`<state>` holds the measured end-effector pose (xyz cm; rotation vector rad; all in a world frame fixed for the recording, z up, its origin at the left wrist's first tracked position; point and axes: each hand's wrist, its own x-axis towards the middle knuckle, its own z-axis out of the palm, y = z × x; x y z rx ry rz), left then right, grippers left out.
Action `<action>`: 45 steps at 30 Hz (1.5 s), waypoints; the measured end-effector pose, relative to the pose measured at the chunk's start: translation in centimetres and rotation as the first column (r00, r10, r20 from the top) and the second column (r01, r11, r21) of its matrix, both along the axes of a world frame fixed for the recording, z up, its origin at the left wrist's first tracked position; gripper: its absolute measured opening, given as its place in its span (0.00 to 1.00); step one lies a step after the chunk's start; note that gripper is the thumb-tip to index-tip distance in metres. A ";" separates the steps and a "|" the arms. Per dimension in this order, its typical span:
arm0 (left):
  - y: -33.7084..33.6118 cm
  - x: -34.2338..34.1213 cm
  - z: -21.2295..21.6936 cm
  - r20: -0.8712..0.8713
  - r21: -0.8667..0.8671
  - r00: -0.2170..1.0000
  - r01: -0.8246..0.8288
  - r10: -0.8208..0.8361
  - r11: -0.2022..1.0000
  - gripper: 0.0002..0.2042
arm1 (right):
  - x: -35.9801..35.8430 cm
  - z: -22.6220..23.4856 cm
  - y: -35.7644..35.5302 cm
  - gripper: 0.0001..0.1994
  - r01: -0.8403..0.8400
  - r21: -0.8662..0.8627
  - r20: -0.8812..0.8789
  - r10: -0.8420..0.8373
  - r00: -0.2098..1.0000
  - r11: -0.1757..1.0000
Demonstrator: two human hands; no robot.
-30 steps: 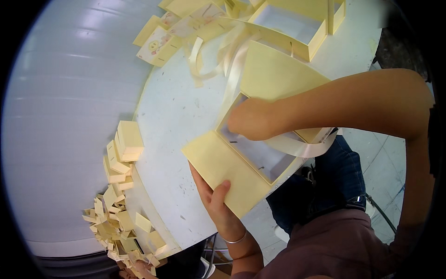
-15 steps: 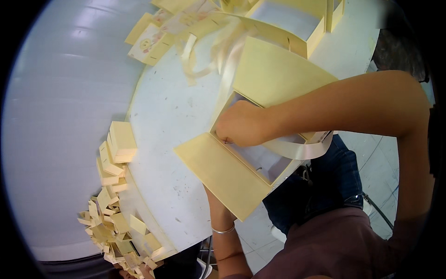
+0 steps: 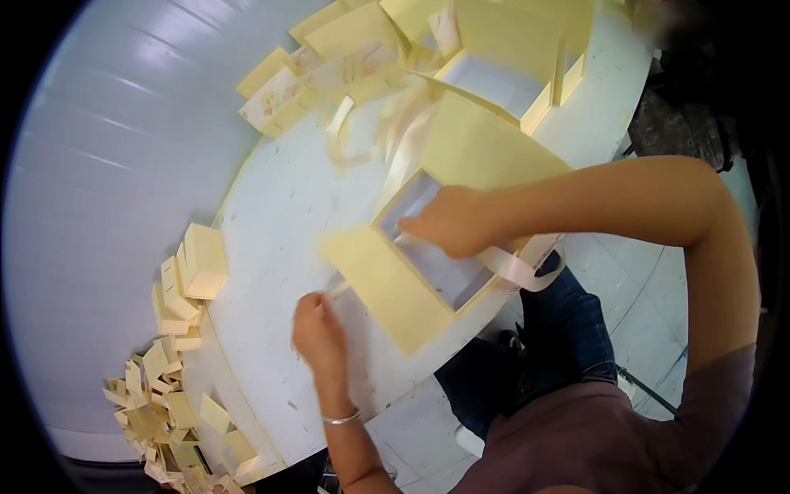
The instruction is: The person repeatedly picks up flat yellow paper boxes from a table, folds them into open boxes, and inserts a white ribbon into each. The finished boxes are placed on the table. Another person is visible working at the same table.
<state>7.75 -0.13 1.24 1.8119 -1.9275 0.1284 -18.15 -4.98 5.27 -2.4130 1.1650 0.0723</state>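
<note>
Resting on the white tabletop (image 3: 271,239): one open pale-yellow cardboard box (image 3: 440,268), two flat flaps (image 3: 391,290) spread. Right hand (image 3: 453,221) inside it, fingers bunched; cannot tell whether gripping anything. Left hand (image 3: 319,331), just beside the nearer flap, pinches one narrow pale strip (image 3: 339,289). One glossy cream ribbon loop (image 3: 512,268) at the box's right end.

No lettering, number or sign can be read. Pinkish printed marks, too blurred to make out, stand on the white panel (image 3: 270,95) of a box (image 3: 293,118) ahead of the left hand (image 3: 319,333), and on a second box (image 3: 355,64), ahead and to the left of the right hand (image 3: 453,221).
</note>
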 end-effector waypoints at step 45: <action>8.5 -8.6 3.7 0.125 0.016 0.824 0.555 -0.552 0.832 0.09 | -3.2 2.1 3.0 0.10 -0.224 0.111 -0.071 0.233 0.970 0.968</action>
